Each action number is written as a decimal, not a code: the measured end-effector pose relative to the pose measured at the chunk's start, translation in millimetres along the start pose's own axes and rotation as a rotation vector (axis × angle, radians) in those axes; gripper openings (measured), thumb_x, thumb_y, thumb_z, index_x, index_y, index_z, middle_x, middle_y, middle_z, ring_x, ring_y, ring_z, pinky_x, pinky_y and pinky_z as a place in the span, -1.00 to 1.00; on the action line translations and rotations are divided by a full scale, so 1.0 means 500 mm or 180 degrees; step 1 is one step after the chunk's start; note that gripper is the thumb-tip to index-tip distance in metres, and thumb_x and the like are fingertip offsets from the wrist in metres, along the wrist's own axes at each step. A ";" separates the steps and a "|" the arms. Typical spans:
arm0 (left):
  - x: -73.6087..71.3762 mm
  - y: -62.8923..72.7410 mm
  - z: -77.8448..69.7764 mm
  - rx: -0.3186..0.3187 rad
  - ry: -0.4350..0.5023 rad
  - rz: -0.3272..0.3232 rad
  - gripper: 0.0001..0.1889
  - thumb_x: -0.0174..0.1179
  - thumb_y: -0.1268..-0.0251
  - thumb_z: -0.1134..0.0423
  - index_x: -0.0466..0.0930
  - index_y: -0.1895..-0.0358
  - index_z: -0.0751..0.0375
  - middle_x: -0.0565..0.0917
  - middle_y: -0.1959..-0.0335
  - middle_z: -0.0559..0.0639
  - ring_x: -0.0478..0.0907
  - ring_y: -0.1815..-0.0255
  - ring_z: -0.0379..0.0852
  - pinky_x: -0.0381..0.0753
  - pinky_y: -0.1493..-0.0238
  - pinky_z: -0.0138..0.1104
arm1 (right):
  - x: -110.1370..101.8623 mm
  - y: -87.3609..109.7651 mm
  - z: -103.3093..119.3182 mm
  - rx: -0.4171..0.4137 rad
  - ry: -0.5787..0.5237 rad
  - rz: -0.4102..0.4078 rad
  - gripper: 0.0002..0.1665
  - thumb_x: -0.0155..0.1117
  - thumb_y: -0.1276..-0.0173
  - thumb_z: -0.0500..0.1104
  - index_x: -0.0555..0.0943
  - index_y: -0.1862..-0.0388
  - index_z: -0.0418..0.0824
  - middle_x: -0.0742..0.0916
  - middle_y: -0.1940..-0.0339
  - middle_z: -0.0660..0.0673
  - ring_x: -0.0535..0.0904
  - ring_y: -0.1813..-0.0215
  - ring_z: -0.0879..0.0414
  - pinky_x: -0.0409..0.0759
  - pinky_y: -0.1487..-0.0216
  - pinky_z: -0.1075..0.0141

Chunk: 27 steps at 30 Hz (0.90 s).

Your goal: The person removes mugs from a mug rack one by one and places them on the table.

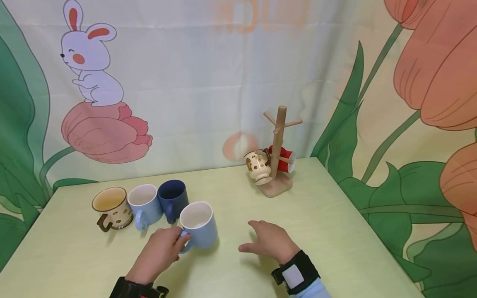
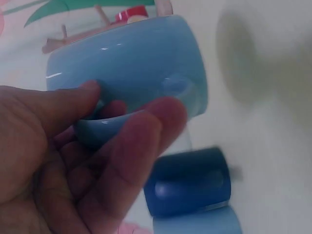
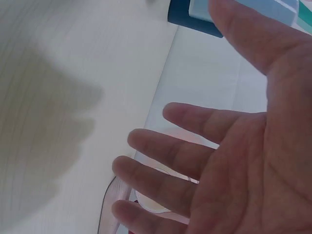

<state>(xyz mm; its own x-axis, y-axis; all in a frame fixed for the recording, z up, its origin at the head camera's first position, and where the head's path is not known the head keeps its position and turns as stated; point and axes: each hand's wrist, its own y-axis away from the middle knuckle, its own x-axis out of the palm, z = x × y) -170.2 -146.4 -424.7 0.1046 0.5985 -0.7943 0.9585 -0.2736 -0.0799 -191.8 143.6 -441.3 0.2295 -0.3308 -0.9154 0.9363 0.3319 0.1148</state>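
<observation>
My left hand (image 1: 158,252) grips the handle of a light blue mug (image 1: 203,231) with a white inside. The mug is upright and seems slightly raised, its shadow apart from it in the left wrist view. To the right, my right hand (image 1: 270,242) hovers over the table, fingers spread and holding nothing; its palm (image 3: 234,180) shows in the right wrist view. Behind the held mug stand a dark blue mug (image 1: 177,198), a second light blue mug (image 1: 147,209) and a cream patterned mug (image 1: 121,213) with a brown handle.
A wooden mug rack (image 1: 278,136) stands at the back right on the pale table (image 1: 320,215). On its lower pegs hang a cream patterned mug (image 1: 258,165) and a red mug (image 1: 285,161). Its upper pegs are bare. A printed cloth (image 1: 179,82) hangs behind.
</observation>
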 end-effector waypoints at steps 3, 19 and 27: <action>-0.017 0.010 0.013 -0.0066 -0.0083 0.0008 -0.79 0.19 -0.43 0.24 0.51 0.44 0.16 0.50 0.61 -0.12 0.46 0.67 -0.25 0.45 0.54 -0.31 | -0.004 0.002 -0.003 0.0042 -0.0041 0.0002 -0.06 0.44 -0.14 0.30 0.49 -0.31 -0.29 0.66 -0.13 -0.25 0.58 -0.18 -0.10 0.52 -0.15 0.02; -0.122 0.079 0.120 -0.1020 -0.0164 0.0179 -0.73 0.05 -0.51 0.22 0.54 0.38 0.27 0.56 0.52 -0.06 0.52 0.55 -0.15 0.43 0.45 -0.23 | -0.007 -0.003 -0.011 0.0095 -0.0042 -0.0014 -0.06 0.42 -0.16 0.31 0.49 -0.32 -0.29 0.65 -0.17 -0.25 0.57 -0.21 -0.12 0.51 -0.16 -0.01; -0.157 0.097 0.171 -0.1458 -0.0362 0.0308 -0.66 -0.02 -0.55 0.19 0.54 0.31 0.42 0.59 0.48 -0.01 0.56 0.50 -0.13 0.46 0.38 -0.18 | -0.007 -0.009 -0.014 0.0097 -0.0057 -0.0029 -0.06 0.41 -0.17 0.31 0.49 -0.31 -0.30 0.65 -0.18 -0.25 0.56 -0.23 -0.13 0.50 -0.18 -0.02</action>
<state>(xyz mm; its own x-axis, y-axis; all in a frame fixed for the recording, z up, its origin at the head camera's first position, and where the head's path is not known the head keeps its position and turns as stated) -154.7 -271.1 -417.9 0.1939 0.4935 -0.8479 0.9667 0.0511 0.2508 -198.5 149.6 -441.5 0.2253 -0.3496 -0.9094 0.9460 0.3019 0.1183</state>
